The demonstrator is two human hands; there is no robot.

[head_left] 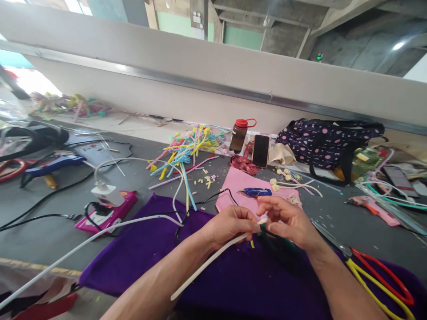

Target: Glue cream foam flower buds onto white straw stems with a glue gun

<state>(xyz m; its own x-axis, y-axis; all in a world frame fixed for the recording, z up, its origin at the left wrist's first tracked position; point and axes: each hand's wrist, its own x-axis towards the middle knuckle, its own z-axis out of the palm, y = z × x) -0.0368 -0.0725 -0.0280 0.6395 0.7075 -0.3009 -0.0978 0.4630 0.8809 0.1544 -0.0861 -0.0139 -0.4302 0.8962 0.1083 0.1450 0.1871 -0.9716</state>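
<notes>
My left hand is closed in a pinch on a long cream chenille stem. The stem slants down to the left past my forearm, and its upper end shows a small pale curl at my fingertips. Close beside that curl is my right hand, its thumb and fingers curved and apart. Whether the right fingertips touch the curl I cannot tell. Beneath both hands lies a purple cloth. Just beyond them, a blue pen-like tool rests on a pink sheet.
Scissors with red and yellow handles lie at right. Colourful chenille stems are piled behind, near a bottle, a phone and a patterned bag. A pink power strip with cables, and glue guns, flank the workspace.
</notes>
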